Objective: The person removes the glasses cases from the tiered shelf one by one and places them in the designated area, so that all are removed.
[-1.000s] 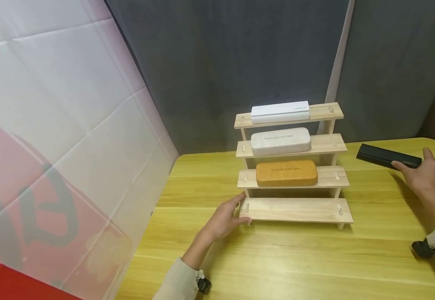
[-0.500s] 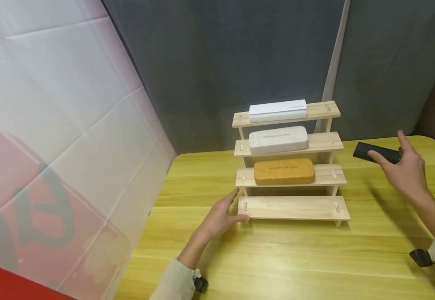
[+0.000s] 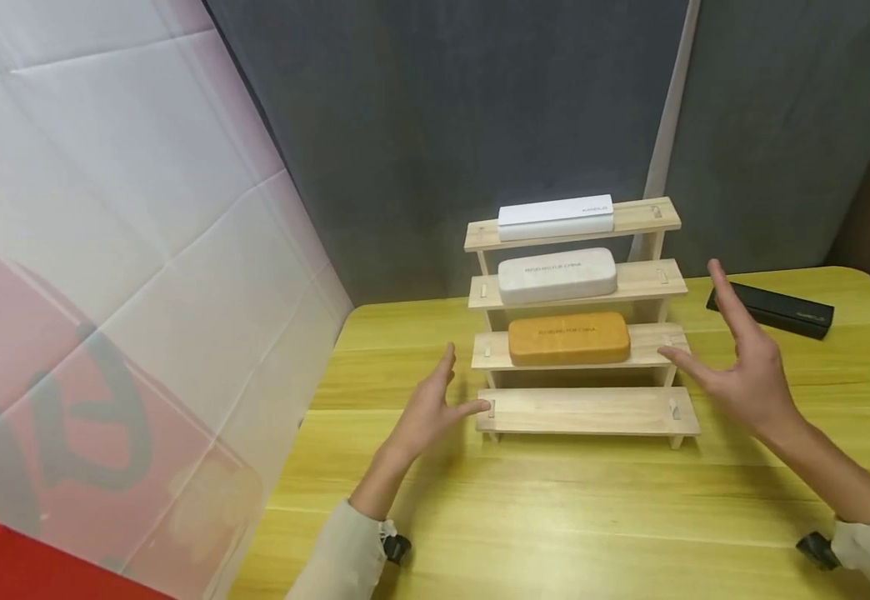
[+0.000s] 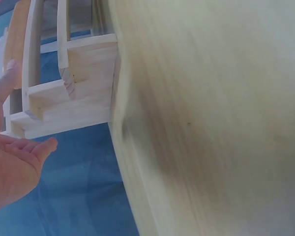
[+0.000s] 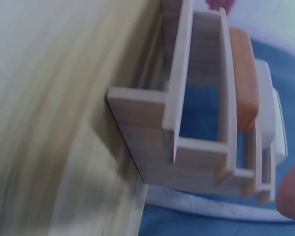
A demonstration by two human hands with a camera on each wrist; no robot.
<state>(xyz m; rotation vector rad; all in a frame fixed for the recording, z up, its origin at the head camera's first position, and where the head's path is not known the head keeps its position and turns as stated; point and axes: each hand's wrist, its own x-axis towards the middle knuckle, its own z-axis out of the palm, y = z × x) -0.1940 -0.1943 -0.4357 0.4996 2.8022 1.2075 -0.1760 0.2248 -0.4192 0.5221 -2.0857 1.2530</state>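
Stepped wooden rack, four tiers, pale unfinished timber, standing toward the far middle of the yellow table, close to the dark grey curtain. Bottom tier bare. Second tier: orange case, lying flat, lettering on top. Third tier: rounded off-white case, also flat. Top tier: slim white box, set left of centre.

Left hand: palm turned toward the rack's left end, fingers straight and spread, thumb tip just beside or touching the corner of the bottom tier — cannot tell which; holding nothing. Seen again from the left wrist, flat and relaxed beside the rack's side panel.

Right hand: raised at the rack's right end, fingers straight and wide apart, one fingertip close to the end of the second tier; holding nothing. Only an edge visible from the right wrist, blurred.

Black case: long, narrow, lying flat on the table to the right of the rack, behind the right hand and apart from it.

Table: yellow-green laminate with plank-like wood grain, rounded far right corner. Left side bounded by a creased white sheet with pink, red and grey print, leaning at an angle. Grey curtain across the back, pale vertical strip between its panels. Light sleeves at both wrists, small black device at each cuff.
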